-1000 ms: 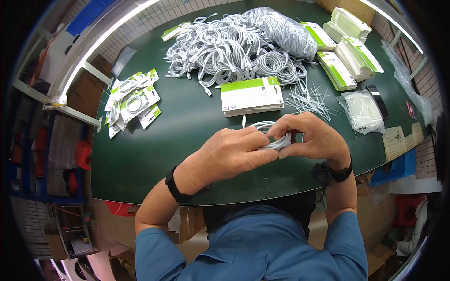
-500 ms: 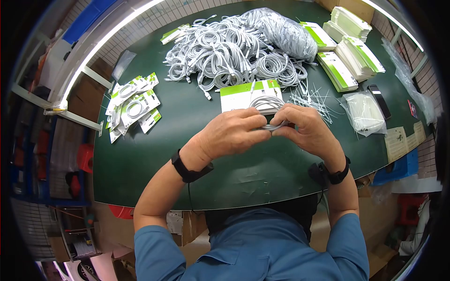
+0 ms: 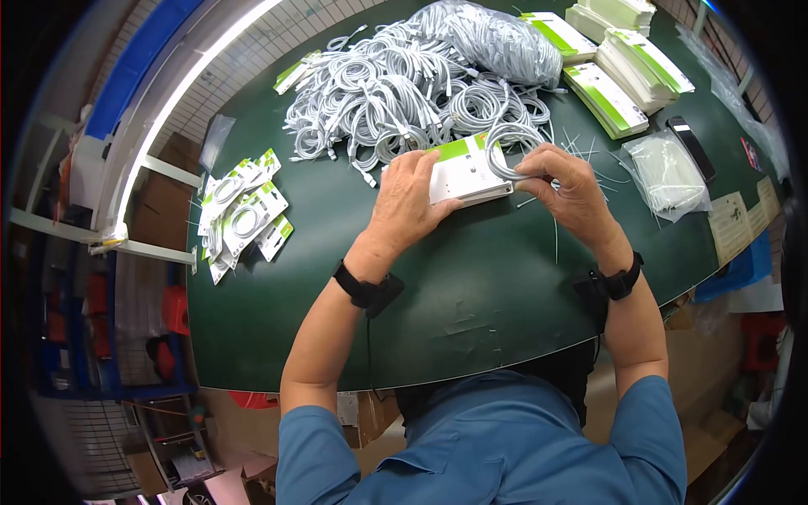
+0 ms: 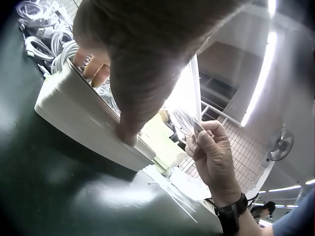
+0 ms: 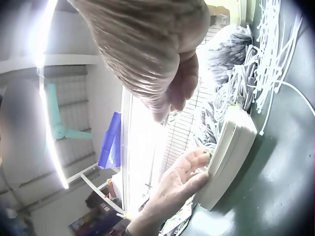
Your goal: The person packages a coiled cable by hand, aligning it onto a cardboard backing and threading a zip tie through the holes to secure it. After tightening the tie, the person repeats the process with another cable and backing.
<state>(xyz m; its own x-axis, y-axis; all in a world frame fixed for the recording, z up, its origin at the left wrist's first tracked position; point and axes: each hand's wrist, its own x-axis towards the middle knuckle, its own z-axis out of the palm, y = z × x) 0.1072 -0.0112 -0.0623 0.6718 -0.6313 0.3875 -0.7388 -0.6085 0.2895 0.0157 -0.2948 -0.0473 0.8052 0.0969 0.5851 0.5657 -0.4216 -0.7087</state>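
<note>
My right hand (image 3: 568,187) pinches a coiled light-grey cable (image 3: 495,158) between thumb and fingers. The coil is held up over the right end of a stack of white-and-green packaging cards (image 3: 463,178) on the table. My left hand (image 3: 404,202) grips the left end of that stack, its thumb along the near edge and its fingers over the far one. In the left wrist view, the thick side of the card stack (image 4: 81,115) shows below the left fingers, and the coil stands clear of it in the right hand (image 4: 214,160).
Behind the stack lies a large heap of grey cables (image 3: 379,101) and a bagged bundle (image 3: 497,42). Loose white ties (image 3: 602,172), a bag of ties (image 3: 669,177) and a black phone (image 3: 692,150) lie right. Carded cables (image 3: 244,215) sit left; more card stacks (image 3: 606,101) stand back right.
My left hand has let go of the cable coil and moved left onto the card stack. The right hand has carried the coil forward and right, over the stack's right end.
</note>
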